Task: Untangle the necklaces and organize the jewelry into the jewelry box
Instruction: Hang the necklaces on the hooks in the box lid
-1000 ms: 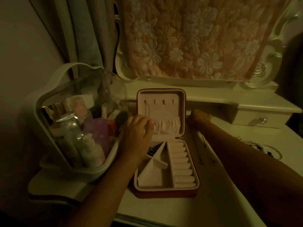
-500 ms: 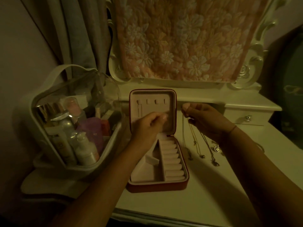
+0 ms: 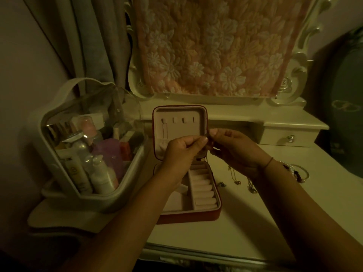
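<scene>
A red jewelry box [image 3: 204, 195] with pale pink lining stands open on the dressing table, its lid [image 3: 178, 122] upright with small hooks. My left hand [image 3: 182, 152] and my right hand [image 3: 233, 150] meet in front of the lid, each pinching thin necklace chains. The necklaces [image 3: 235, 178] hang down from my right hand, and their pendants trail onto the table right of the box. A beaded bracelet [image 3: 294, 171] lies further right.
A clear-fronted white cosmetics case [image 3: 84, 150] full of bottles stands left of the box. A floral cloth [image 3: 214, 46] covers the mirror behind. A small drawer unit [image 3: 288, 134] sits at the back right. The table's front edge [image 3: 196, 254] is near me.
My right hand lifted the necklaces from behind the box and brought them in front of the lid. My left hand rose from the box's tray to meet it and pinch the chains.
</scene>
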Demonstrator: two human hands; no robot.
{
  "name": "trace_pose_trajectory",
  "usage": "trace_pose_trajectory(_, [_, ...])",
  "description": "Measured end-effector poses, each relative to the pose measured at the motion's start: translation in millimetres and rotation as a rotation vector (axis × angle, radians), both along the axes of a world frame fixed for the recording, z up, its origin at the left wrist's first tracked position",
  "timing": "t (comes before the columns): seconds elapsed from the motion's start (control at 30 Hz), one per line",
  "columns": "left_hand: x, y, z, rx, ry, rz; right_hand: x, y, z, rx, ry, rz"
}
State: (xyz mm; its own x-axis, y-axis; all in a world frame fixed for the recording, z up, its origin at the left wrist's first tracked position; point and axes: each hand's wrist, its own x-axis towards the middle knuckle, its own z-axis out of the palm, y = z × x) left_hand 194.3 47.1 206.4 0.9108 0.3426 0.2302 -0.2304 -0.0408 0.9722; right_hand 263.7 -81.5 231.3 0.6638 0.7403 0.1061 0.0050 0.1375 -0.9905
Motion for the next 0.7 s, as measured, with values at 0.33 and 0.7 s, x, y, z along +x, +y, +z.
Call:
trace_pose_trajectory(0.33, [6, 7, -3, 0.478, -0.113, 0.169, -2, 3, -3, -0.038, -0.168, -0.158])
trace_pose_trajectory(0.7, [6, 15, -5, 0.656, -0.160, 0.214, -3, 10, -8, -0.044, -0.212, -0.199])
